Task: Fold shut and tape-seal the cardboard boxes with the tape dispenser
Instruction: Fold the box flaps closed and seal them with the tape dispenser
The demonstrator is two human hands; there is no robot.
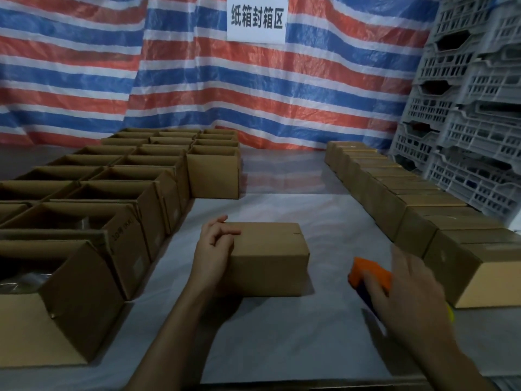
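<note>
The left hand [215,244] and right hand [406,289] were bare, and both forearms [180,320] ran bare all the way to the near edge of view. The left hand showed sharp, with slim fingers [231,232]; the right hand was blurred, its outline soft.

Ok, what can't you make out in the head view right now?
- Tape dispenser: head view, motion-blurred and mostly covered by the right hand; grip unclear.
- Centre box seam: head view, too dim to show any tape.
- Open boxes, left: head view, contents dark and half hidden by flaps.
</note>
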